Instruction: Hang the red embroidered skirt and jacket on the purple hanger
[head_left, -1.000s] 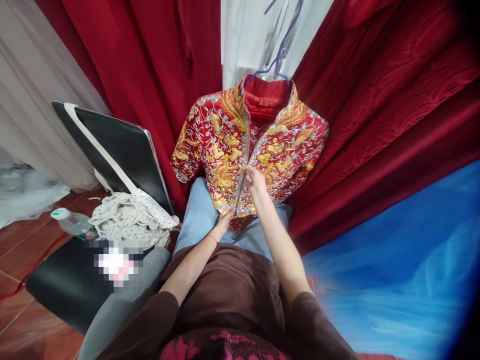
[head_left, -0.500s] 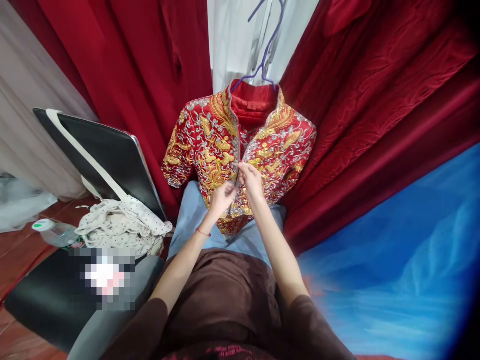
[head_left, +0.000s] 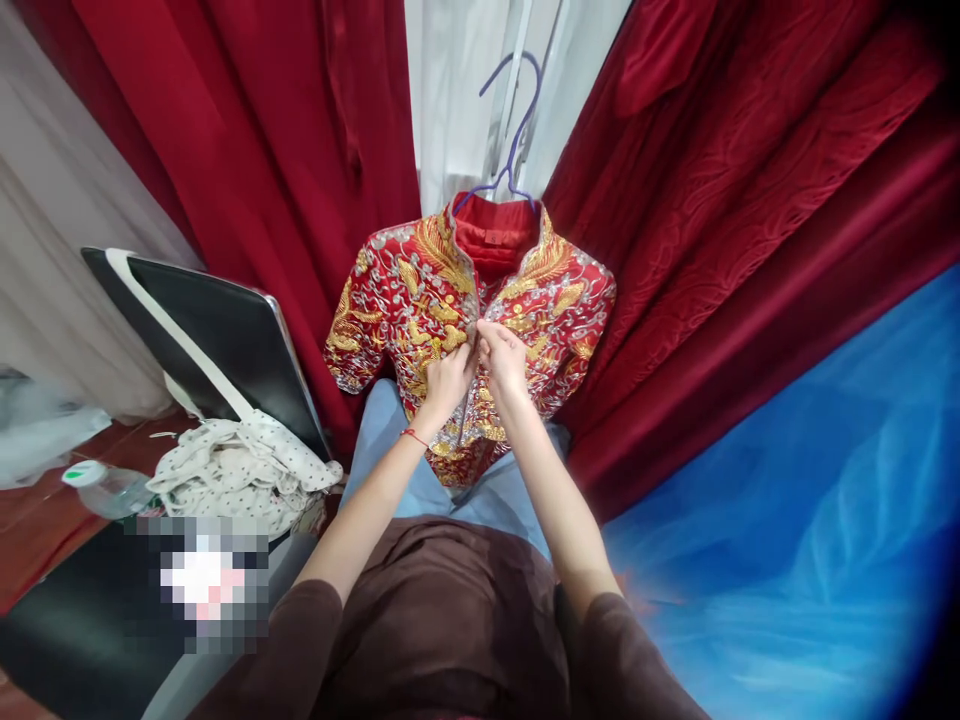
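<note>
A red jacket (head_left: 420, 290) with gold and silver embroidery hangs on a purple hanger (head_left: 517, 130) and rests over my knees. Its front is joined below my hands and parted toward the collar. My left hand (head_left: 450, 378), with a red string at the wrist, is closed on the front edge of the jacket at mid-chest. Right beside it, my right hand (head_left: 501, 352) pinches at the front opening, slightly higher. Whatever small part lies between the right fingertips is too hidden to make out.
To the left stands a black chair (head_left: 217, 320) bearing a dotted white cloth bag (head_left: 232, 465), a plastic bottle (head_left: 105, 488) and a blurred item. Red curtains (head_left: 262, 130) flank the hanger. Blue fabric (head_left: 787, 520) spreads at the right.
My left hand has moved up along the jacket front, closer to my right hand. The view has shifted, so the hanger and collar appear lower.
</note>
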